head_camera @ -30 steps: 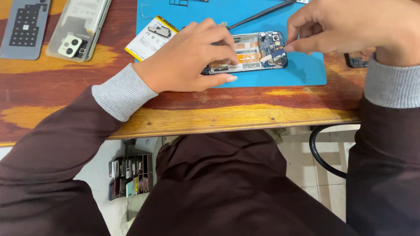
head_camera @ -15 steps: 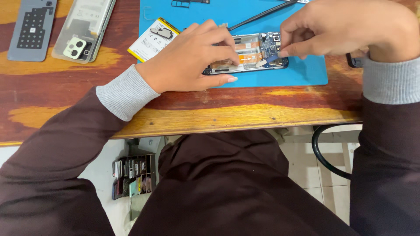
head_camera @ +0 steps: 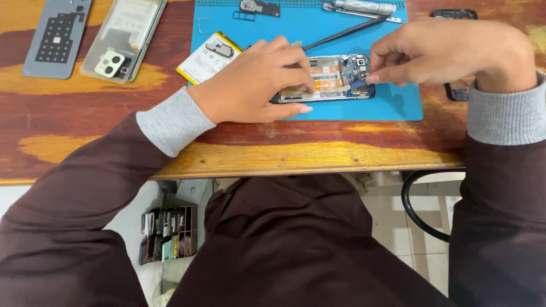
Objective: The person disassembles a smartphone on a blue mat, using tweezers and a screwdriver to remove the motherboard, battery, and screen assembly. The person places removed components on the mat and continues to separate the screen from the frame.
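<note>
Broadly, a worn wooden table [head_camera: 85,122] carries a blue work mat [head_camera: 318,34] at its far middle, and on the mat's near edge lies an opened phone [head_camera: 330,79] with its back off and its boards bare. Its long axis runs left to right, nearly parallel to the table's front edge, and the camera end with the blue circuit board points toward the person's right.

Both hands meet on it. The left hand [head_camera: 256,85] lies over the phone's left half, fingers curled and pressing down on the frame, thumb stretched along the near edge, so it pins the body flat. The right hand [head_camera: 443,51] comes in from the right, thumb and forefinger pinched together on something small and dark at the board end; what the pinched piece is cannot be told. That end is nearer the right hand.

Beside the left hand on the mat sits a white and yellow battery [head_camera: 205,57]. Beyond the phone a thin black tool [head_camera: 347,31] lies slanted. Off the mat to the left rest a clear back cover [head_camera: 122,40] and a grey panel [head_camera: 57,34].
</note>
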